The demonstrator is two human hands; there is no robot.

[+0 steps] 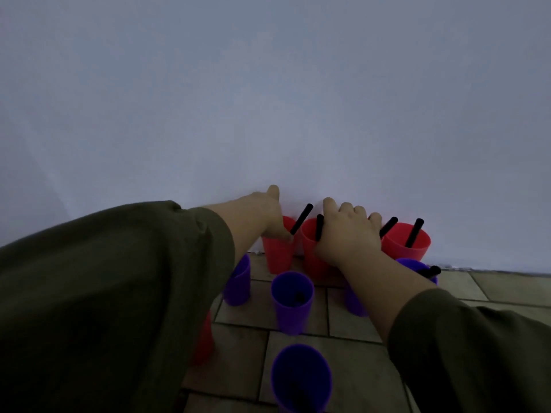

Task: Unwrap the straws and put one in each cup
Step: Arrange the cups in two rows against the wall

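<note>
The black straw (319, 227) I'm seating stands in the middle red cup (310, 248) of the back row by the wall (268, 99); my right hand (347, 232) lies over that rim, fingers curled against the straw, though I cannot tell how firmly they pinch it. My left hand (268, 213) steadies the neighbouring red cup (277, 254), fingers closed loosely at its rim beside its own straw (301, 219). I should lower gently, let go cleanly, and avoid knocking the purple cups (292, 302) below my wrists.
</note>
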